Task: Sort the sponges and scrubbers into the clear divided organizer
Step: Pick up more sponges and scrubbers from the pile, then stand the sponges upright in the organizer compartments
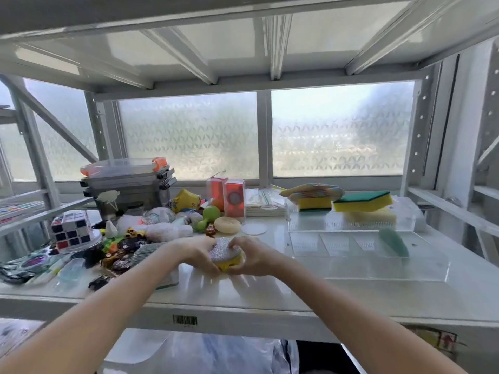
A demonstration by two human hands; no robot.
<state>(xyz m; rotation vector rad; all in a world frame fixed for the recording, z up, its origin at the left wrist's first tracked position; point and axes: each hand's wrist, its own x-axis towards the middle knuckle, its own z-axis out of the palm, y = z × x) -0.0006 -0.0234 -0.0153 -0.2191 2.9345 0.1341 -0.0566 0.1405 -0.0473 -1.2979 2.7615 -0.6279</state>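
Inspector: Report what sits nearest you

Me: My left hand (198, 253) and right hand (252, 256) meet at the front middle of the shelf (243, 295). Both are curled around one scrubber (225, 253), silver mesh on top, yellow underneath. Fingers of each hand press its sides; neither hand is spread open. It is just above the shelf surface; whether it touches, I cannot tell

Inspector: The organizer?

Me: The organizer (378, 271) lies to my right, flat on the shelf, near the scrubber but apart from it. Dividers split it into several compartments. One green piece (394, 241) leans in the far right compartment; it is blurred and I cannot say what it is

Inspector: Beyond that?

Me: A second clear bin (351, 225) stands just behind the organizer. A pale sponge (370, 217) lies in it. Two yellow sponges with green faces, one (363, 201) right and one (315, 203) left, sit at its top, with a striped cloth item (313, 190) over the left one

Inspector: Left side?

Me: A heap of toys (129, 238), with a cube puzzle (71, 230) at its left edge. A round cream pad (227, 224) lies behind my hands, beside a green apple (211, 213). Stacked lidded boxes (127, 182) stand at the back left, against the frosted window (189, 136)
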